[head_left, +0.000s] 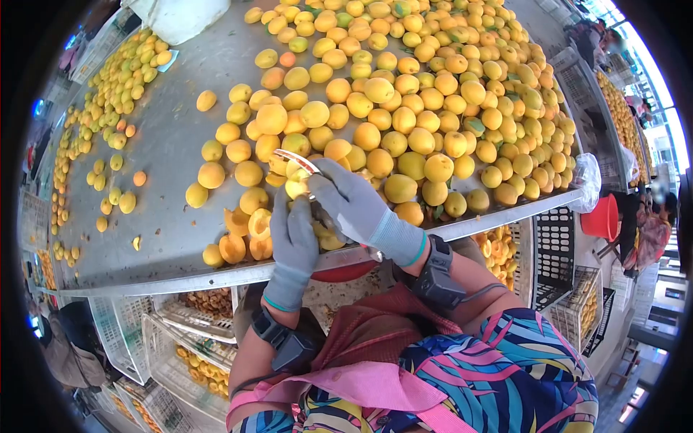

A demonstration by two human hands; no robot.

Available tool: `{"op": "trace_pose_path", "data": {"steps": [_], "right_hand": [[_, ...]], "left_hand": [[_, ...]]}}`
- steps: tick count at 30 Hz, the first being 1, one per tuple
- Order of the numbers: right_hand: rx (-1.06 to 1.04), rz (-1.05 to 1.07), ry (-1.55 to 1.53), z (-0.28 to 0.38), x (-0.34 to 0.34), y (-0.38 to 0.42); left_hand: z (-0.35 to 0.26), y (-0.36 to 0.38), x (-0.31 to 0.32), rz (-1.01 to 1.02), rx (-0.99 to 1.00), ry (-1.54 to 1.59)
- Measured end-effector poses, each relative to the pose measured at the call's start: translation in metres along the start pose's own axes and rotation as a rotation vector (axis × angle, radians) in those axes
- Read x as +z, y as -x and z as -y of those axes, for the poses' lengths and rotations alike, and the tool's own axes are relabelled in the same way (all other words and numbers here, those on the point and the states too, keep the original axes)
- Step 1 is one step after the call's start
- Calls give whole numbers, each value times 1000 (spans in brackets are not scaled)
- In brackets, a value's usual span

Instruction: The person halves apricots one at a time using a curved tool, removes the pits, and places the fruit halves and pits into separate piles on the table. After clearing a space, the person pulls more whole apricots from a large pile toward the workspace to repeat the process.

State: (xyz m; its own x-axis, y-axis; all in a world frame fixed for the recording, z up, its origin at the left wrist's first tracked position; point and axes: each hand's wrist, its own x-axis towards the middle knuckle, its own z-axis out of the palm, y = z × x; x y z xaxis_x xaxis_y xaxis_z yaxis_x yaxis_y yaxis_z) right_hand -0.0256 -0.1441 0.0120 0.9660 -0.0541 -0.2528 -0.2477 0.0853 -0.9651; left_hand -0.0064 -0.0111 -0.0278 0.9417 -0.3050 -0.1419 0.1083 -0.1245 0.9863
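Close to the table's near edge, my two grey-gloved hands meet around a yellow apricot (296,187). My left hand (294,234) grips the fruit from below, with its fingers pointing up. Curled over it from the right, my right hand (352,203) holds a slim curved tool (297,160) with a red and white band; its working end is hidden by the fingers and fruit. Halved apricots (249,234) lie left of my left hand. Whole apricots (415,115) spread across the metal table (180,162) beyond both hands.
Another group of apricots (119,94) lies at the table's far left. Below the near edge are plastic crates (130,328), some with cut fruit. A red bucket (600,218) and a clear plastic bag (587,182) are at the right. Other people are at the sides.
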Motion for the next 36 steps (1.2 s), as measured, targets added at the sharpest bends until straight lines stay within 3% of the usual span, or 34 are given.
{"op": "trace_pose_path", "data": {"steps": [1,2,4,5,7,10,14,16,18,19,20,22,24,28,32,36], "right_hand": [[-55,-2,5,-1,-1,0],[-56,-4,3,2,-2,0],[93,68,-224,12,-5,2],[91,64,-225,12,-6,1],[49,25,-241,10,-7,-1],[41,10,-117,8,-7,-1],[115,15,-186,23,-10,5],[52,-114,-156,25,-16,-1],[36,-130,-278,31,-23,-7],[-131,-218,-384,32,-23,-9],[-299,-307,-487,33,-22,-10],[-381,-401,-503,43,-17,-7],[-611,-470,-605,48,-13,-6],[-713,-582,-566,56,-2,-4],[-718,-557,-580,53,10,-4],[-756,-549,-439,46,18,-2]], "left_hand": [[12,0,-1,-78,165,-73],[22,-4,-5,-75,167,-75],[23,-13,-11,-85,671,-603],[23,-12,-9,-81,673,-602],[-13,-8,2,11,316,53],[-16,-11,2,68,214,170],[-2,-20,-4,78,216,174],[-19,-16,-2,98,21,398],[-22,-13,-2,111,-18,435],[-22,-10,-1,126,-58,468],[-21,-9,-1,132,-63,468],[-19,-7,-1,193,-102,419],[-14,-6,-2,213,-89,393],[-15,-5,1,224,-38,297],[-20,-1,5,210,-75,292],[-10,0,6,198,10,366]]}}
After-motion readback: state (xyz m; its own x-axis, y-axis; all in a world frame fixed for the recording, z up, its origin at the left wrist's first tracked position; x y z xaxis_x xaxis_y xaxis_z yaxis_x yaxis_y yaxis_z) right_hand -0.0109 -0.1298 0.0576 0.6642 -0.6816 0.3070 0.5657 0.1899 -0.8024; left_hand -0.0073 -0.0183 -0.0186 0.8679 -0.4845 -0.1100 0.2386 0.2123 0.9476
